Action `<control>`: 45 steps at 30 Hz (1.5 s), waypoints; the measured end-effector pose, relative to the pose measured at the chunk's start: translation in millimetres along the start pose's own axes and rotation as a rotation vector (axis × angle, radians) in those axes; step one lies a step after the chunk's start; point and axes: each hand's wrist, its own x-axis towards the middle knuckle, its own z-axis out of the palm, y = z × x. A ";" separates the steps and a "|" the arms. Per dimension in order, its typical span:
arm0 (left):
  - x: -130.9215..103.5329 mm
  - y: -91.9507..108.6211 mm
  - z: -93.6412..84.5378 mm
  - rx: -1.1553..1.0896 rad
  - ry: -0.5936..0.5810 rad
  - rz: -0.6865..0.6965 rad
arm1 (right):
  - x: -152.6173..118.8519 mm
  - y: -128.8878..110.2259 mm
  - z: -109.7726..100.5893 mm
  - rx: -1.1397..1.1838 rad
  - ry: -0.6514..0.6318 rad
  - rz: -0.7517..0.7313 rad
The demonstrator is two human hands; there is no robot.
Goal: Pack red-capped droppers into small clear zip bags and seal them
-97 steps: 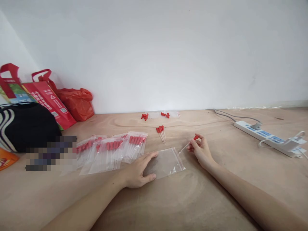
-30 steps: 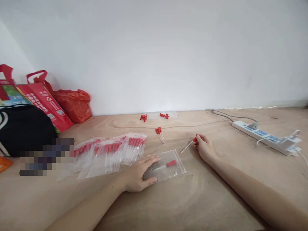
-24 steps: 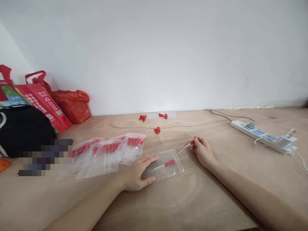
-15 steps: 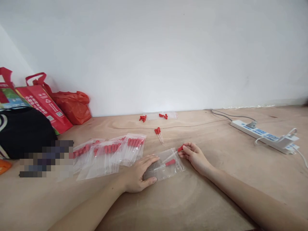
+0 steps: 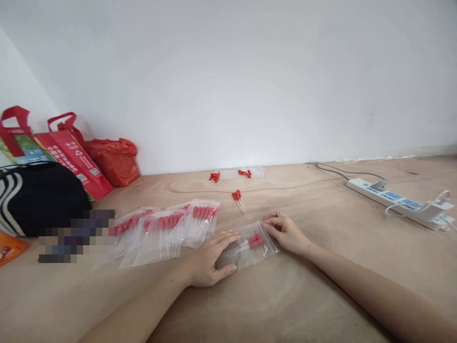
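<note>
A clear zip bag (image 5: pixel 246 259) lies flat on the wooden table, holding two droppers (image 5: pixel 256 240) with red bulbs side by side and thin clear tubes pointing left. My left hand (image 5: pixel 212 259) rests on the bag's left end, fingers stretched out and thumb apart. At the bag's mouth on the right, my right hand (image 5: pixel 283 231) has thumb and fingertips closed at the upper corner of the plastic. Behind the bag lie a few loose droppers (image 5: pixel 238 200). Filled zip bags of droppers (image 5: pixel 167 233) overlap to the left of my left hand.
Two more bags of red-bulbed droppers (image 5: pixel 230 174) lie by the wall. A white power strip (image 5: pixel 396 200) with cables stands at right. At left are a black striped bag (image 5: pixel 46 197), a red shopping bag (image 5: pixel 74 162), a red plastic bag (image 5: pixel 116 162) and an orange packet (image 5: pixel 10 247).
The dropper in my right hand has gone into the zip bag, beside the first one. My right fingers have let go of its bulb and are at the bag's mouth.
</note>
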 end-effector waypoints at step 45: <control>-0.9 1.1 -1.4 -0.035 0.015 0.024 | 75.7 27.3 -15.3 0.108 0.048 0.600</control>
